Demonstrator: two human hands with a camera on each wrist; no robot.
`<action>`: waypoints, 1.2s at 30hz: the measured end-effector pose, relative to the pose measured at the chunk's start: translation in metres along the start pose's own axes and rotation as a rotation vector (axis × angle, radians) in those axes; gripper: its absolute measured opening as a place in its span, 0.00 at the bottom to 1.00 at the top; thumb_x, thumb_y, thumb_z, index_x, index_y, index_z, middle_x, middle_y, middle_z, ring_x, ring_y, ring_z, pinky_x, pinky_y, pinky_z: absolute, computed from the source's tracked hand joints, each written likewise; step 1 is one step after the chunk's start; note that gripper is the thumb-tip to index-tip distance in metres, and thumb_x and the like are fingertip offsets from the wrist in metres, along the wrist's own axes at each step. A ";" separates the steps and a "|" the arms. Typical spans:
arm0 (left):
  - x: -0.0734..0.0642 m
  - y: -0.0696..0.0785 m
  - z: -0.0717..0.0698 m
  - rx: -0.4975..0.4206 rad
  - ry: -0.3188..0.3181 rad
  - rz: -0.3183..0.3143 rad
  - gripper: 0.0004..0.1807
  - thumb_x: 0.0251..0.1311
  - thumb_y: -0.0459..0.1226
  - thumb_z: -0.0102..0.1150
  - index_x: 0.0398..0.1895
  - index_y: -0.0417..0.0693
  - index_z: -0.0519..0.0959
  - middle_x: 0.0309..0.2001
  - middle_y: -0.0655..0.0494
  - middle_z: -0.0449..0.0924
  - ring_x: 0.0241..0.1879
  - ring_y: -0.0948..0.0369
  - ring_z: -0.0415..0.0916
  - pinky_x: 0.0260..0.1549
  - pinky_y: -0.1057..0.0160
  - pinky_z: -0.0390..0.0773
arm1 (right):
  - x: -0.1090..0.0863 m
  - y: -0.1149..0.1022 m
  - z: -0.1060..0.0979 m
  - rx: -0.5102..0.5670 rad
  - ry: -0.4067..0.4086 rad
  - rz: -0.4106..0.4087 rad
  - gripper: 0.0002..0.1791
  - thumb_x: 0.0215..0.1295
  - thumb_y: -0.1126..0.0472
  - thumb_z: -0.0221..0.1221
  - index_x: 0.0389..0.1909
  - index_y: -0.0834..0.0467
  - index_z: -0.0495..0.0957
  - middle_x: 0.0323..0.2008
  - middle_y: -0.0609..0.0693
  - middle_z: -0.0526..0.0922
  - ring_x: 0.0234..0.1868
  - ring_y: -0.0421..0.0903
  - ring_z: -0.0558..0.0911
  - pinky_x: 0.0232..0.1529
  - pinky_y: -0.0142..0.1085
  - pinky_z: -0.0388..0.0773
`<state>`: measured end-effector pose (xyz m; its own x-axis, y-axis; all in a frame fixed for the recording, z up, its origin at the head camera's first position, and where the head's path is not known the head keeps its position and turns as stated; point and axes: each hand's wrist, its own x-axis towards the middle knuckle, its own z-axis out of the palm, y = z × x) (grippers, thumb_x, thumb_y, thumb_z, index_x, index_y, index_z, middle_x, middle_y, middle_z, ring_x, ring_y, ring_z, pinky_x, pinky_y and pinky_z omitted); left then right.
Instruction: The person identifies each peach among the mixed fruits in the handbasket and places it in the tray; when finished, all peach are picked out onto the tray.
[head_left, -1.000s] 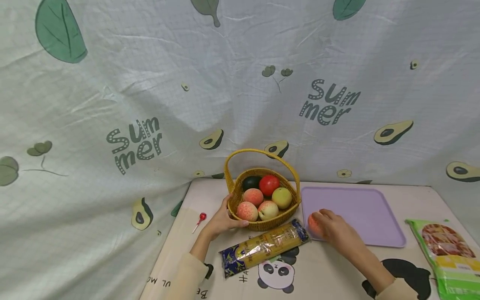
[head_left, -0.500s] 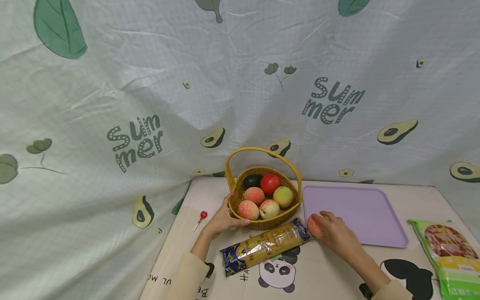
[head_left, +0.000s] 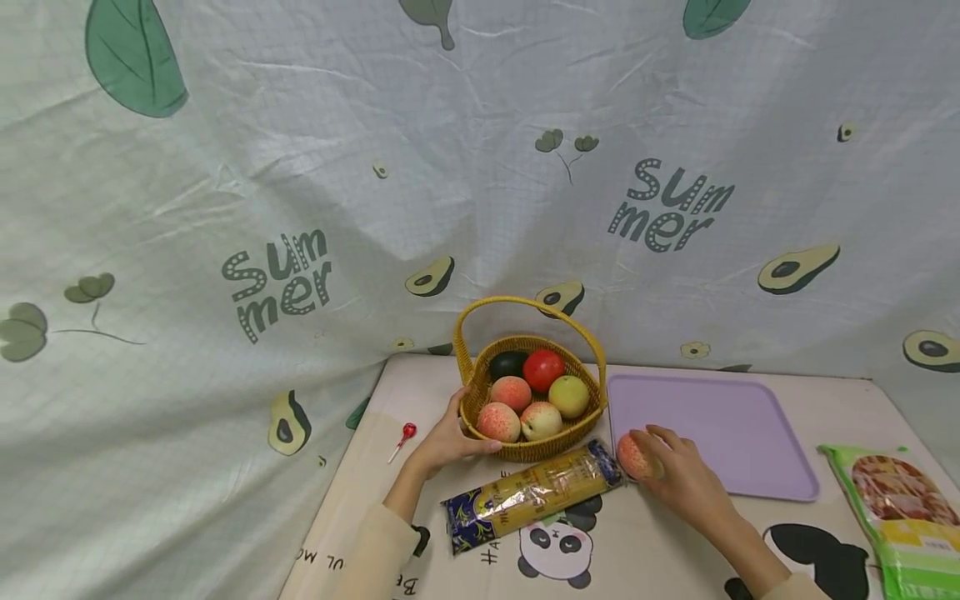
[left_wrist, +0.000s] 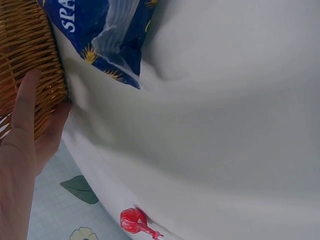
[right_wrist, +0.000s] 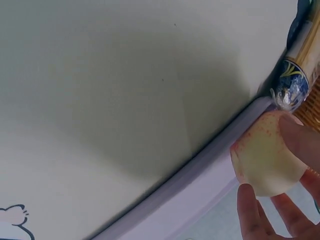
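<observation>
A yellow wicker basket (head_left: pixel 528 450) with a tall handle stands at the back. Inside are several fruits, among them peaches (head_left: pixel 498 422), a red fruit (head_left: pixel 543 370) and a yellow-green one (head_left: pixel 568 397). My left hand (head_left: pixel 448 442) rests against the basket's left side, its straight thumb along the front wall; the left wrist view shows the wicker (left_wrist: pixel 35 65) under those fingers. With my right hand (head_left: pixel 686 479) I hold another peach (right_wrist: pixel 265 152) between thumb and fingers, over the near left corner of the purple tray (head_left: pixel 708 417).
A spaghetti pack (head_left: pixel 532 496) lies in front of the basket, its right end close to the tray corner. A red lollipop (head_left: pixel 408 431) is at the left, and a green food bag (head_left: pixel 900 508) at the right. Patterned cloth (head_left: pixel 480 208) hangs behind the table.
The right-hand fingers have shifted slightly on the peach at the tray corner, showing more of it. The left hand stays at the basket; the head view has moved a little.
</observation>
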<state>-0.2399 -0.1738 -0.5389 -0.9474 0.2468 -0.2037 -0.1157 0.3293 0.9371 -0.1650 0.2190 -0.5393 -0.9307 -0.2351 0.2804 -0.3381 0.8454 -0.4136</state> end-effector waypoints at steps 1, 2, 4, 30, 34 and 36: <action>0.000 0.000 -0.001 0.004 0.000 0.002 0.68 0.50 0.42 0.83 0.85 0.55 0.42 0.82 0.38 0.50 0.80 0.36 0.50 0.76 0.30 0.52 | 0.001 0.000 0.000 -0.003 0.000 0.001 0.38 0.46 0.66 0.80 0.63 0.56 0.80 0.62 0.65 0.79 0.52 0.70 0.80 0.37 0.63 0.83; -0.001 0.000 -0.001 0.004 0.001 0.000 0.68 0.49 0.42 0.84 0.85 0.55 0.42 0.82 0.38 0.50 0.80 0.36 0.50 0.76 0.30 0.52 | 0.002 -0.001 0.000 -0.002 0.002 0.003 0.38 0.46 0.66 0.80 0.63 0.56 0.80 0.63 0.65 0.79 0.52 0.70 0.80 0.37 0.63 0.83; -0.001 0.001 -0.003 0.006 0.002 -0.002 0.68 0.49 0.42 0.84 0.85 0.55 0.42 0.82 0.37 0.50 0.80 0.36 0.50 0.76 0.30 0.52 | 0.003 -0.002 -0.002 -0.004 -0.001 0.008 0.39 0.45 0.65 0.81 0.63 0.56 0.80 0.64 0.66 0.78 0.53 0.71 0.79 0.35 0.63 0.83; -0.003 -0.004 -0.001 -0.006 -0.009 -0.008 0.68 0.50 0.43 0.83 0.85 0.54 0.42 0.81 0.37 0.51 0.80 0.34 0.49 0.75 0.29 0.54 | 0.132 -0.102 0.015 0.176 -0.397 -0.102 0.25 0.52 0.79 0.66 0.53 0.62 0.86 0.52 0.60 0.87 0.54 0.58 0.83 0.53 0.52 0.82; -0.003 -0.002 -0.001 0.005 0.000 -0.005 0.68 0.50 0.43 0.83 0.85 0.55 0.42 0.81 0.36 0.51 0.80 0.34 0.50 0.74 0.29 0.56 | 0.141 -0.105 0.019 0.164 -0.478 -0.038 0.28 0.47 0.78 0.68 0.53 0.60 0.87 0.52 0.57 0.88 0.46 0.51 0.80 0.42 0.42 0.78; -0.003 -0.002 -0.001 0.007 -0.001 -0.002 0.68 0.50 0.44 0.83 0.85 0.56 0.42 0.81 0.36 0.51 0.80 0.34 0.50 0.74 0.29 0.56 | 0.144 -0.106 0.022 0.147 -0.498 -0.010 0.30 0.45 0.78 0.71 0.54 0.58 0.87 0.52 0.56 0.89 0.45 0.49 0.79 0.43 0.41 0.77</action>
<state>-0.2370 -0.1759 -0.5395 -0.9467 0.2472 -0.2064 -0.1159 0.3366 0.9345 -0.2664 0.0850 -0.4736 -0.8689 -0.4729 -0.1460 -0.3304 0.7738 -0.5405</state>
